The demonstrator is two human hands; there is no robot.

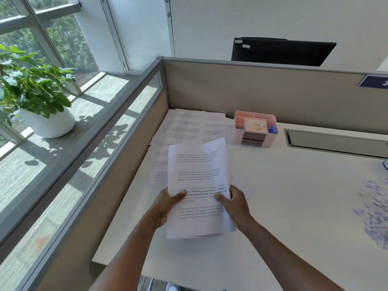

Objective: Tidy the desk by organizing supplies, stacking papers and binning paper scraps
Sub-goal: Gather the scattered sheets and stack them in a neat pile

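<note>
Both forearms reach forward over the desk (283,206); left hand (168,204) and right hand (233,204) pinch a sheaf of printed sheets (197,175) by its side edges, thumbs on top, fingers hidden beneath; print blurred; paper scraps (375,215) cut off at right.

Sheets (197,164) white, grey/black print blocks. Bench (294,206) off-white. Organizer (255,128) pale pink, blue clips inside. Scraps (375,217) pale lavender-grey. Partition (252,91) beige, grey trim. Plant (27,80) green, white pot (50,124).
</note>
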